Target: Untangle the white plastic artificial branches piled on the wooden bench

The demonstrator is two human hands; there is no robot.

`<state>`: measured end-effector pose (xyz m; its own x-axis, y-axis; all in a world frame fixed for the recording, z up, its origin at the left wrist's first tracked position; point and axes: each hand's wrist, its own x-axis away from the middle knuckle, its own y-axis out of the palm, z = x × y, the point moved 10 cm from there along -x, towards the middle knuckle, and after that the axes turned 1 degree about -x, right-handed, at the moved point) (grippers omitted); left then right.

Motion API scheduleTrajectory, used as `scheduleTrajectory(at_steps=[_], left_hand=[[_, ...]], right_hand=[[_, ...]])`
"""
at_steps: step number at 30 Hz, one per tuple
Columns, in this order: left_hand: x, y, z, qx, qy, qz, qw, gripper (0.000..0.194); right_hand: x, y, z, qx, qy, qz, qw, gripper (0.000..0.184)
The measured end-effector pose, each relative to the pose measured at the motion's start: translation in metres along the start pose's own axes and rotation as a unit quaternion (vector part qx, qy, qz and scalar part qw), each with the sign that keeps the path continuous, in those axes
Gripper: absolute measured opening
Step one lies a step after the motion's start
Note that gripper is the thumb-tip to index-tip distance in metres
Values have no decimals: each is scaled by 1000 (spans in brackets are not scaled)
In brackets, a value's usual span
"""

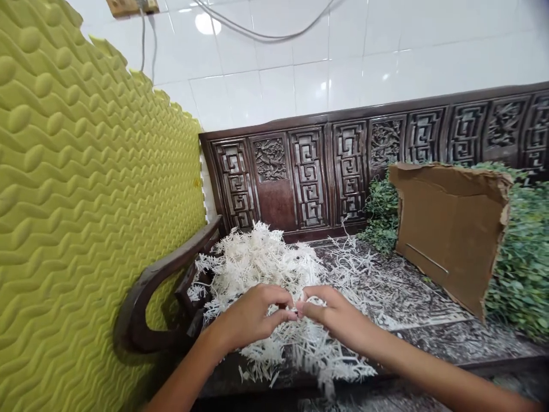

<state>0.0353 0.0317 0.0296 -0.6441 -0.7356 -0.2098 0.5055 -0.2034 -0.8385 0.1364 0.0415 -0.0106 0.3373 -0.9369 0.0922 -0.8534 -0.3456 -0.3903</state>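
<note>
over the mottled grey seat (pixel 412 292) of a carved dark wooden bench (pixel 277 209), a loose heap of white feathery shreds (pixel 257 263) is spread, its long axis running from the backrest out past the seat's front edge, with stray strands scattered rightward. the heap lies under and ahead of the fingers (pixel 278 297). the left hand (pixel 246 317) and the right hand (pixel 338 317) are brought together over its front part, the left being nearer the main mass. both wrists are turned inward, the forearms entering from opposite lower corners. the fingers of each hand are curled almost shut, their tips nearly touching; whether strands are held between them cannot be told. a curved wooden armrest (pixel 150 292) is seen to the left, backed by a ribbed yellow-green foam panel (pixel 86 189). to the right, a torn cardboard sheet (pixel 446 229) stands against green artificial foliage (pixel 518 280), below white wall tiles (pixel 274 86).
</note>
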Motion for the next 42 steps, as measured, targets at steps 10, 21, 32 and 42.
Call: scheduleTrajectory(at_steps=[10, 21, 32, 42], left_hand=[[-1, -10, -23, -48, 13, 81, 995, 22], [20, -26, -29, 71, -7, 121, 990, 47], [6, -18, -10, 171, -78, 75, 979, 28], [-13, -29, 17, -10, -25, 170, 985, 20]], right_hand=[[17, 17, -22, 9, -1, -45, 999, 17], [25, 27, -30, 41, 21, -139, 989, 27], [-2, 9, -32, 63, -101, -140, 983, 44], [-14, -9, -41, 31, -211, -140, 967, 45]])
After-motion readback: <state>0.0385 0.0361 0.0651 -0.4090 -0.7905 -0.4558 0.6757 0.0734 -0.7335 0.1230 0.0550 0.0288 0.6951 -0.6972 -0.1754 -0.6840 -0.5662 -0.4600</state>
